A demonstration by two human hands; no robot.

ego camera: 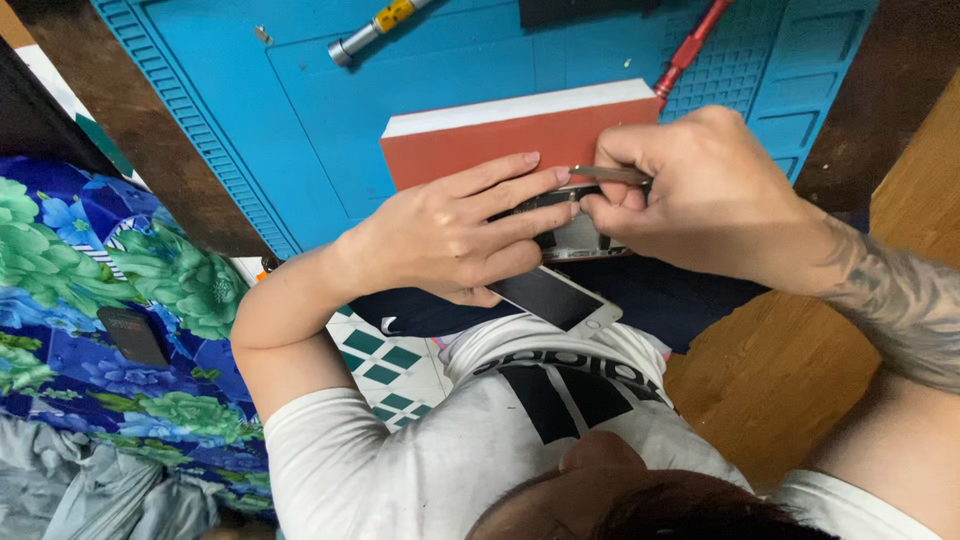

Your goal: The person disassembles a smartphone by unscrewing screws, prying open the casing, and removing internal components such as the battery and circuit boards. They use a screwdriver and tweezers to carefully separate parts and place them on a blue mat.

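An opened phone (577, 238) rests against the front edge of an orange-red block (500, 135) that has a white top edge. Its white-framed screen (556, 297) is folded down toward my body. My left hand (450, 235) grips the phone's body, with the fingers stretched across its top. My right hand (700, 190) pinches a thin metal tool (612, 174), like tweezers, whose tip is over the open phone. The tool's tip and most of the phone's inside are hidden by my fingers.
A blue ridged work mat (330, 110) lies under the block. On it lie a silver and yellow tool (368, 32) and a red-handled screwdriver (690, 48). Floral fabric (110, 270) with a small dark device (132, 335) is at left. A wooden surface (790, 380) is at right.
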